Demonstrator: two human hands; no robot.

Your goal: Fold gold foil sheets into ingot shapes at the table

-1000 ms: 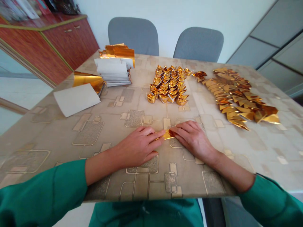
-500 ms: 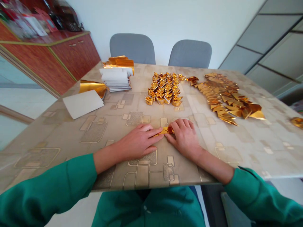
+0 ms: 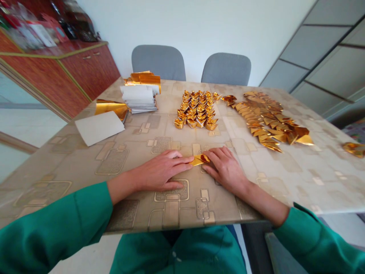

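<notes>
A narrow folded strip of gold foil paper (image 3: 197, 160) lies on the table in front of me, bright side up. The fingertips of my left hand (image 3: 164, 170) rest on its left end, fingers stretched out flat and the thumb spread away below. At the other end, my right hand (image 3: 226, 167) has its bent fingers and thumb closed around the paper, where a fold stands up slightly. Beyond the hands stand rows of finished gold paper ingots (image 3: 196, 110). To the right lies a spread of folded gold paper pieces (image 3: 266, 121).
A stack of paper sheets (image 3: 139, 97), white sides showing, stands at the far left with gold foil on top. Near it lies a loose white sheet (image 3: 99, 128). One gold piece (image 3: 354, 149) sits at the right edge. Two grey chairs (image 3: 158, 61) stand behind the patterned table (image 3: 128, 211).
My left hand has slid slightly left and my right hand's fingers have eased apart from it, so more of the gold strip shows between them. The view has shifted slightly.
</notes>
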